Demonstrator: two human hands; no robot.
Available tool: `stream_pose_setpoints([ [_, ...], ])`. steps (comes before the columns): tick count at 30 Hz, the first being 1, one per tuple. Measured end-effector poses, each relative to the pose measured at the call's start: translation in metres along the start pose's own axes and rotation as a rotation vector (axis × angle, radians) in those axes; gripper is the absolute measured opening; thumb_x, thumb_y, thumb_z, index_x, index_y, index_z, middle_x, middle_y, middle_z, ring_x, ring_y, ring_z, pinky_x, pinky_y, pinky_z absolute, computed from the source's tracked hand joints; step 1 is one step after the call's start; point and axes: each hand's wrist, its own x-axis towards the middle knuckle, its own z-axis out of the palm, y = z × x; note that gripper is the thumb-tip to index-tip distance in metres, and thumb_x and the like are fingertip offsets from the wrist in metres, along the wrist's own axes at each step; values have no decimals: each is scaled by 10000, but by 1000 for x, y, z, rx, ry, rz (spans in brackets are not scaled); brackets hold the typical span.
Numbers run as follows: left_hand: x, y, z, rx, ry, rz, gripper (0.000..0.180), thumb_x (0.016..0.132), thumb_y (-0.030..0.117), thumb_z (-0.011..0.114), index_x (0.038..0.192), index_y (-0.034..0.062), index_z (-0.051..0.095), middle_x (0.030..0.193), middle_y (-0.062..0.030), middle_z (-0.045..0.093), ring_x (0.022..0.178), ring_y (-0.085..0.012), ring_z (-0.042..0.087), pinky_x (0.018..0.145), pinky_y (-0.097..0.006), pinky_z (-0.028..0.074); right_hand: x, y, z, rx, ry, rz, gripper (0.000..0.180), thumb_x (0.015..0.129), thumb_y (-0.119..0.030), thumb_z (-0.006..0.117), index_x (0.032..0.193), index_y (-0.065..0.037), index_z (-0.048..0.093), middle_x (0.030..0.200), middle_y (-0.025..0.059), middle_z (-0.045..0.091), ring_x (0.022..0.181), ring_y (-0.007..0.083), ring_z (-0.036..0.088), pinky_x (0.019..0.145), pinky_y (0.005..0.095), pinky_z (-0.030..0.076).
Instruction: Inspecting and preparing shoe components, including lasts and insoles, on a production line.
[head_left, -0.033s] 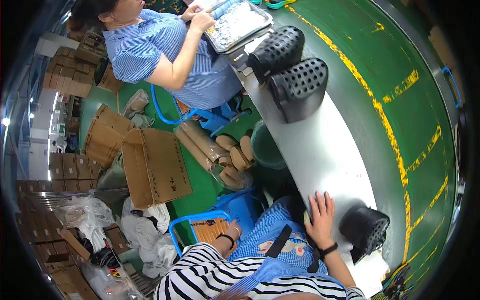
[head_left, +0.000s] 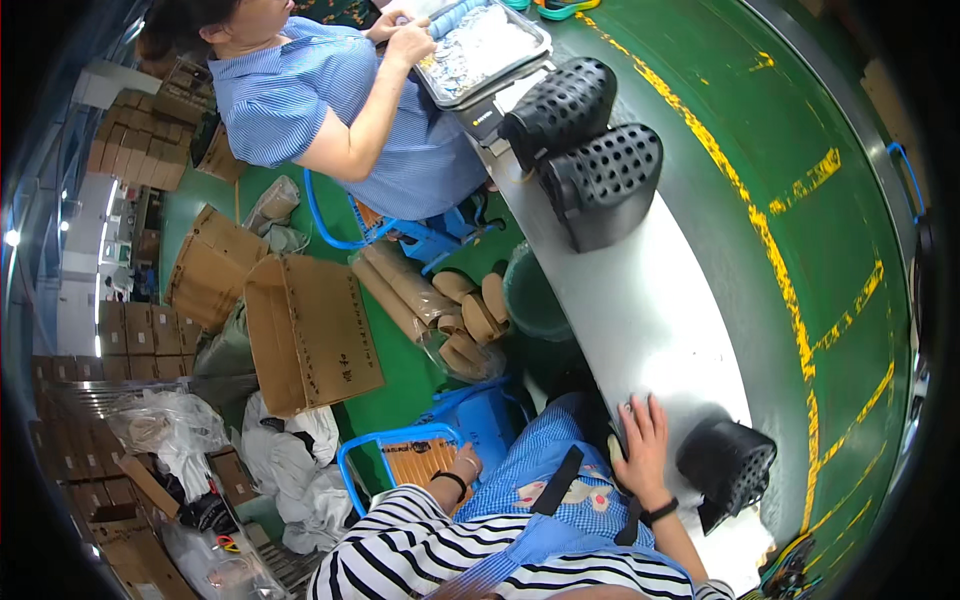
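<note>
My right hand [head_left: 645, 450] lies on the near edge of the long pale worktable [head_left: 650, 310], its fingers stretched out. A narrow dark strip shows beside its thumb; I cannot make out what it is. Just right of that hand, a black toe-shaped piece with round holes [head_left: 725, 460] stands on the table. Low on my left, my left hand [head_left: 462, 465] is against the blue frame of a chair with a tan slatted seat [head_left: 412, 460]. Its fingers look curled there, partly hidden. Two similar perforated black pieces [head_left: 605, 180] stand together farther along the table.
At the far left a co-worker in a blue striped top [head_left: 300, 100] handles something over a metal tray [head_left: 490, 50]. A green bin [head_left: 535, 295], brown rolls [head_left: 390, 290] and an open cardboard box [head_left: 315, 335] are on the floor. White bags [head_left: 290, 480] lie at the lower left.
My right hand has drawn slightly toward me along the table edge. The whole view has shifted a little. My left hand is at the same chair.
</note>
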Motion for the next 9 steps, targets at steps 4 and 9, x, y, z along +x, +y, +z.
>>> stream_pose_setpoints([
  [4,9,2,-2,-21,22,32,249,862,229,498,1016,202,692,1111,7,646,1124,-136,510,928,-348,277,-63,9,-24,427,-207,152,411,784,-199,613,1169,-63,567,1206,135,546,1187,334,454,989,437,357],
  [9,31,-8,-36,36,64,57,257,861,234,494,1038,212,680,1142,4,632,1125,-148,510,940,-357,260,-63,36,-30,635,-284,243,356,816,-212,582,1136,-56,586,1128,139,589,1113,313,517,942,391,405],
])
